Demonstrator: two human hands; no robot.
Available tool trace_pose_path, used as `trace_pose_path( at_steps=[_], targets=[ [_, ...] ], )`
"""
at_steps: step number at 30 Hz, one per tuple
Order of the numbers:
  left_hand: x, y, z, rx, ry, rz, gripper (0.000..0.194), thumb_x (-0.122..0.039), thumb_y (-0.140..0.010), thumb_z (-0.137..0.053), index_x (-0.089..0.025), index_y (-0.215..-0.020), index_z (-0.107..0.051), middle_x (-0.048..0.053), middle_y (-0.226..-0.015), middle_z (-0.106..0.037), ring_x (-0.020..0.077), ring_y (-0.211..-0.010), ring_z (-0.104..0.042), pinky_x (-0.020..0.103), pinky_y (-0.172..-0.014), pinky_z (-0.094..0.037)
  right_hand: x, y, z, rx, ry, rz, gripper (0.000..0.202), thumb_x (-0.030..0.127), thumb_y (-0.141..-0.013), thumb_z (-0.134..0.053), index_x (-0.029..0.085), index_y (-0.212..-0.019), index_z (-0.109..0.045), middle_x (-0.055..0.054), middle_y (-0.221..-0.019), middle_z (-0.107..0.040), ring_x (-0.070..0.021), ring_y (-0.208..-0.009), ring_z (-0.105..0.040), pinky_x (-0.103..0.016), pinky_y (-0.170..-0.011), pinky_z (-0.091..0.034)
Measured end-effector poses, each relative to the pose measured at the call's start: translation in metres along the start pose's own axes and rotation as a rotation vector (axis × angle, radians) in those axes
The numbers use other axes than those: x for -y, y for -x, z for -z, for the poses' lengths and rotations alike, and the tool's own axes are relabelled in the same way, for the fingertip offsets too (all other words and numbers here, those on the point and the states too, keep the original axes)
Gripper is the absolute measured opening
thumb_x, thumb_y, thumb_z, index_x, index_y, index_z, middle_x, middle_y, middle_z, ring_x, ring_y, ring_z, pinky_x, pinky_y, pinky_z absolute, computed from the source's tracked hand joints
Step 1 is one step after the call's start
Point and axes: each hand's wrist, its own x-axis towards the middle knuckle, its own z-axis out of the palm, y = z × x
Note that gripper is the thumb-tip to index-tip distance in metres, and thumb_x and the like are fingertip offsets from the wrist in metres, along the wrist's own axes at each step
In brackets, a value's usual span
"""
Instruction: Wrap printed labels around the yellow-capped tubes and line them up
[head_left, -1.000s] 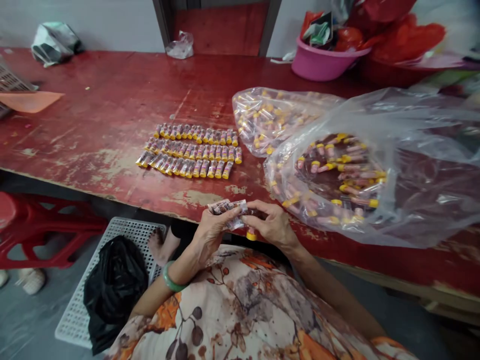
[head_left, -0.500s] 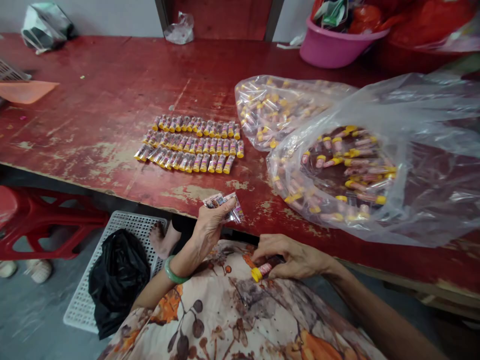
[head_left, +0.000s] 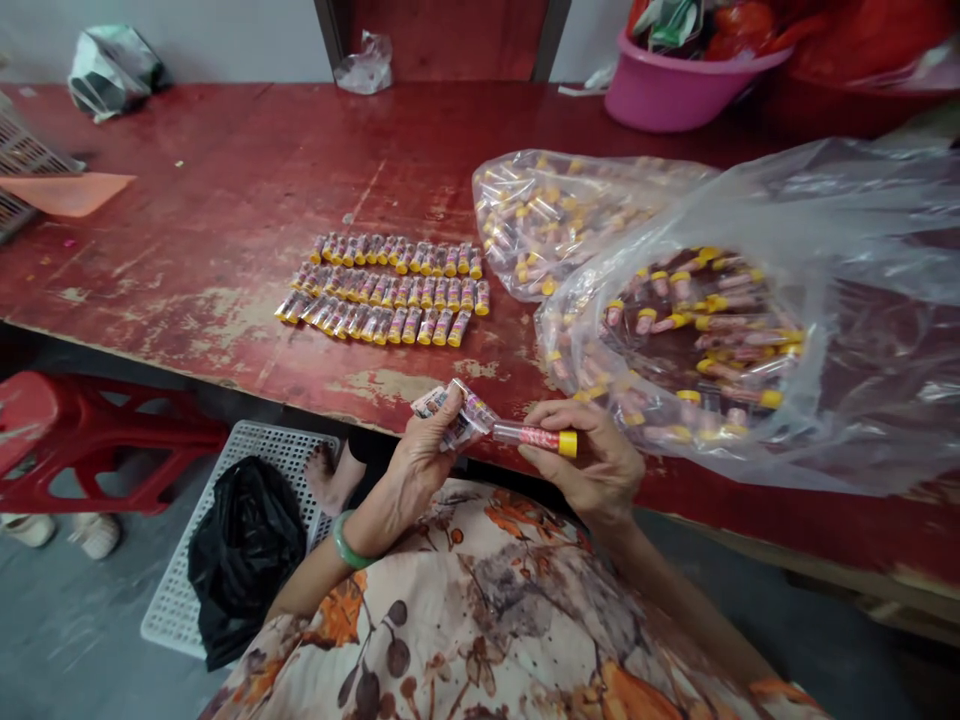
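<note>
Fingers of the right hand (head_left: 592, 460) pinch a small tube (head_left: 534, 437) with a yellow cap, held level just above the near table edge, its capless end pointing at the left hand. Fingers of the left hand (head_left: 420, 455) clench a small bunch of clear printed sleeves (head_left: 454, 410), and the tube's end meets the mouth of one of them. A green bangle (head_left: 346, 545) circles the left wrist, above a flowered lap. Down on the floor to the left, a black bag (head_left: 240, 555) lies on a white slotted tray (head_left: 281, 450), beside a red stool (head_left: 82, 440). On the worn red table (head_left: 187, 230), three neat rows of wrapped tubes (head_left: 386, 290) lie side by side ahead of the hands. To the right, an open clear bag (head_left: 825, 330) holds loose yellow-capped tubes, and a second clear bag (head_left: 555, 215) of them lies just behind it. Farther back stands a pink basin (head_left: 667, 95), and a crumpled grey bag (head_left: 112, 70) sits at the far left corner.
</note>
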Motion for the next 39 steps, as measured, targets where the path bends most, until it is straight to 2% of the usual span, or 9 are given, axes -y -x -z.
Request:
trace_pose_path(
  at_steps=[4,9,11,15,22,26,29,33,39],
  targets=[
    [0.003,-0.002,0.003,-0.03,0.027,0.019,0.036,-0.031,-0.054,-0.088,-0.016,-0.078,-0.065,-0.001,-0.076,-0.065,0.0104,-0.064,-0.059,0.024,-0.063,-0.051,-0.001,0.006,-0.004,-0.046,0.166,0.12,0.029,0.013,-0.073,-0.072,0.022,-0.095,-0.055,-0.003,-0.09,-0.065,-0.0153,-0.079,-0.064,-0.03,-0.07,-0.054],
    [0.006,-0.003,0.01,-0.013,0.03,0.029,0.039,-0.034,-0.056,-0.087,-0.017,-0.083,-0.064,0.0,-0.081,-0.066,0.013,-0.069,-0.061,0.026,-0.063,-0.052,-0.014,0.02,-0.007,0.03,0.501,0.426,0.038,0.015,-0.073,-0.074,0.024,-0.103,-0.053,-0.004,-0.094,-0.069,-0.017,-0.082,-0.069,-0.027,-0.066,-0.057],
    [0.008,-0.002,0.012,0.007,0.006,0.009,0.04,-0.037,-0.056,-0.086,-0.017,-0.082,-0.064,0.0,-0.08,-0.066,0.0132,-0.069,-0.06,0.026,-0.064,-0.052,-0.018,0.024,-0.009,0.031,0.56,0.453,0.038,0.017,-0.074,-0.074,0.024,-0.105,-0.053,-0.005,-0.094,-0.07,-0.0174,-0.082,-0.07,-0.027,-0.067,-0.057],
    [0.01,-0.002,0.012,0.015,-0.045,-0.075,0.039,-0.042,-0.057,-0.084,-0.017,-0.077,-0.061,-0.001,-0.071,-0.062,0.0112,-0.061,-0.056,0.026,-0.062,-0.05,-0.02,0.023,-0.013,0.043,0.611,0.358,0.033,0.02,-0.08,-0.069,0.025,-0.108,-0.054,-0.007,-0.1,-0.069,-0.0194,-0.089,-0.07,-0.031,-0.074,-0.057],
    [0.003,-0.002,0.02,0.178,-0.064,-0.085,0.033,-0.026,-0.059,-0.085,-0.014,-0.08,-0.063,0.001,-0.072,-0.064,0.0112,-0.06,-0.058,0.026,-0.064,-0.049,-0.005,0.001,-0.003,0.418,0.334,0.265,0.036,0.02,-0.087,-0.058,0.019,-0.123,-0.052,-0.015,-0.124,-0.058,-0.0236,-0.119,-0.056,-0.04,-0.096,-0.051],
    [0.003,0.0,0.02,0.245,-0.068,-0.055,0.036,-0.023,-0.056,-0.087,-0.014,-0.085,-0.066,0.001,-0.074,-0.066,0.0132,-0.062,-0.06,0.028,-0.065,-0.05,-0.003,-0.005,-0.004,0.311,0.282,0.25,0.046,0.028,-0.082,-0.068,0.021,-0.124,-0.052,-0.013,-0.121,-0.058,-0.0178,-0.089,-0.063,-0.034,-0.079,-0.055],
    [0.005,0.003,0.017,0.249,-0.095,-0.023,0.039,-0.021,-0.051,-0.088,-0.014,-0.084,-0.068,0.003,-0.076,-0.069,0.0157,-0.066,-0.062,0.03,-0.068,-0.051,-0.003,-0.007,-0.011,0.198,0.22,0.147,0.047,0.03,-0.077,-0.074,0.021,-0.119,-0.055,-0.01,-0.116,-0.057,-0.0101,-0.066,-0.056,-0.029,-0.063,-0.053],
    [0.007,0.006,0.017,0.215,-0.111,-0.022,0.043,-0.022,-0.045,-0.091,-0.013,-0.081,-0.069,0.003,-0.074,-0.069,0.0149,-0.064,-0.062,0.028,-0.066,-0.05,-0.001,-0.012,-0.019,0.157,0.112,-0.006,0.04,0.027,-0.074,-0.075,0.021,-0.11,-0.058,-0.007,-0.111,-0.055,-0.0062,-0.058,-0.048,-0.025,-0.053,-0.047],
    [0.005,0.005,0.015,0.202,-0.121,-0.035,0.042,-0.024,-0.044,-0.092,-0.013,-0.078,-0.07,0.003,-0.073,-0.069,0.0137,-0.064,-0.061,0.027,-0.066,-0.049,0.001,-0.01,-0.019,0.153,0.17,-0.009,0.033,0.024,-0.076,-0.072,0.021,-0.106,-0.059,-0.007,-0.104,-0.059,-0.0098,-0.064,-0.053,-0.026,-0.055,-0.048]
  ],
)
